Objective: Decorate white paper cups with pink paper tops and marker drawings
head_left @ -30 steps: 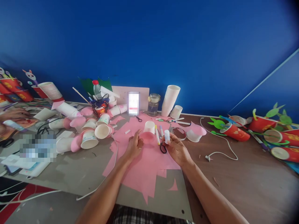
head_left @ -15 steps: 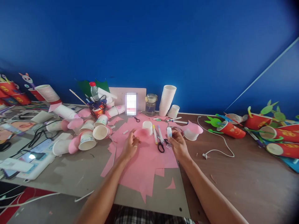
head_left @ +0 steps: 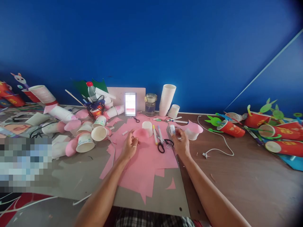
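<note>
My left hand point(head_left: 129, 147) pinches a round pink paper piece point(head_left: 140, 134) just above the big pink paper sheet point(head_left: 146, 160). My right hand point(head_left: 181, 144) holds a small white glue stick point(head_left: 172, 129) upright, to the right of the black-handled scissors point(head_left: 161, 145) that lie on the sheet. A white paper cup point(head_left: 147, 127) stands behind the pink piece. Two markers point(head_left: 157, 134) lie beside the scissors.
A heap of cups with pink paper point(head_left: 82, 135) lies at the left, a tall stack of white cups point(head_left: 167, 99) and a glass jar point(head_left: 150, 104) at the back. A white cable point(head_left: 217, 148) crosses the brown table; red decorated cups point(head_left: 272, 132) crowd the right.
My right hand has carried the glue stick a little farther back and right. My left hand keeps the pink piece, slightly lifted. The view has shifted left.
</note>
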{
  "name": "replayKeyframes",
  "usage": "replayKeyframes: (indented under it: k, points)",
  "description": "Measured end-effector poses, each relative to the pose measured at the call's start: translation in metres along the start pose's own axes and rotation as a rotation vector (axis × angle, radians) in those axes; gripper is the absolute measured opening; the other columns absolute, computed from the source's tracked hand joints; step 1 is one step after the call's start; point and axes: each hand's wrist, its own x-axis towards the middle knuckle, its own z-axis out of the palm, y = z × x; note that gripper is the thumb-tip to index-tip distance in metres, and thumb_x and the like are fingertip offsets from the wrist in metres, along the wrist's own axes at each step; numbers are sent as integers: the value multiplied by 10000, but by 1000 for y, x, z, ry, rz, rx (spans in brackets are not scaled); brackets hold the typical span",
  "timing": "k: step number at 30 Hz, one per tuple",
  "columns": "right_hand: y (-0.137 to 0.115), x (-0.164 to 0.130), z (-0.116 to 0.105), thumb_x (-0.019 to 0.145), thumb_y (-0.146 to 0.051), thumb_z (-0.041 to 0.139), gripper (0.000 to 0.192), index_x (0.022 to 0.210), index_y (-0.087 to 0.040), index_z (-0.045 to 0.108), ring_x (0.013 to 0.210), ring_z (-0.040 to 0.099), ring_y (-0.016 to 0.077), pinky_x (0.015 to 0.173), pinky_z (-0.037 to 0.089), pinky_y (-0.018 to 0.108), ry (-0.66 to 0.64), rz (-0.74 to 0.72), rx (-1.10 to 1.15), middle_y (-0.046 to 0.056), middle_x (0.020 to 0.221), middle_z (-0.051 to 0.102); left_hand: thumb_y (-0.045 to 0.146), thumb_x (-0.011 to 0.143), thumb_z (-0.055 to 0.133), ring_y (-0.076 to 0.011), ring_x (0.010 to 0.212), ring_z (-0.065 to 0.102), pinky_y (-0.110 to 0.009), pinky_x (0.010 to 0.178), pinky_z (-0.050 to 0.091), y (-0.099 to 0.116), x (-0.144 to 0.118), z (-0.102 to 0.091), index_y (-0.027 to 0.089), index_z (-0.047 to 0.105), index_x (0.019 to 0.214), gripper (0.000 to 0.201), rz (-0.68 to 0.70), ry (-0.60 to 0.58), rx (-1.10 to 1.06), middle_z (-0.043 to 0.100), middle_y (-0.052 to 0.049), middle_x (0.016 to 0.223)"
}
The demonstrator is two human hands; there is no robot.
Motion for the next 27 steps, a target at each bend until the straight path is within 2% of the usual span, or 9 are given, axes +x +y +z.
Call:
replayKeyframes:
  k: [4, 7, 12, 15, 18, 22, 25, 27]
  points:
    - [8, 6, 0, 746, -394, 590, 281, 897, -158, 619, 760, 610, 217, 739, 491, 372, -58, 73, 10, 76, 836, 660, 356, 863, 494, -152, 692, 618, -280, 659, 465, 2, -1, 1, 167, 412, 1314, 496, -12, 6, 7, 613, 10, 717]
    - [14, 7, 6, 739, -365, 595, 254, 890, -163, 620, 778, 625, 227, 736, 484, 364, -124, -5, -69, 85, 840, 684, 349, 867, 487, -156, 693, 616, -291, 674, 470, 3, -3, 1, 158, 384, 1340, 521, -24, -4, 21, 611, 12, 715]
    - [16, 6, 15, 743, -305, 566, 200, 877, -168, 624, 861, 592, 268, 860, 430, 449, -125, -162, -246, 100, 853, 685, 334, 868, 480, -155, 699, 632, -300, 701, 485, 4, -4, 3, 151, 364, 1344, 522, -22, -16, 29, 620, 2, 762]
    - [17, 5, 17, 749, -286, 562, 199, 897, -169, 622, 930, 559, 290, 886, 405, 464, -99, -209, -326, 114, 910, 683, 326, 864, 480, -154, 693, 641, -298, 705, 491, 5, -4, 5, 147, 367, 1338, 519, -24, -37, 45, 619, 4, 758]
    - [17, 4, 17, 751, -295, 575, 190, 893, -178, 621, 961, 529, 294, 879, 398, 453, -95, -191, -348, 109, 911, 680, 317, 869, 470, -147, 700, 644, -297, 729, 491, 4, -5, 6, 152, 364, 1342, 512, -14, -54, 51, 621, 10, 758]
    - [9, 4, 10, 749, -341, 587, 250, 940, -185, 630, 974, 512, 293, 916, 358, 475, -134, -141, -375, 84, 905, 673, 304, 870, 475, -149, 709, 637, -295, 733, 477, 5, -6, 5, 164, 363, 1354, 516, -9, -49, 74, 629, 16, 745]
    - [-7, 2, -2, 754, -371, 588, 328, 1029, -194, 615, 935, 531, 267, 933, 340, 490, -61, -141, -333, 64, 926, 651, 297, 868, 481, -154, 692, 608, -285, 691, 453, 6, -6, 3, 155, 362, 1367, 532, -10, -40, 81, 619, 18, 697]
    - [-20, -2, -10, 776, -381, 580, 352, 1069, -186, 588, 838, 542, 225, 888, 386, 451, -7, -177, -186, 48, 873, 616, 303, 867, 484, -150, 673, 587, -275, 655, 432, 7, -7, 4, 159, 356, 1378, 545, -31, -43, 56, 610, 20, 683]
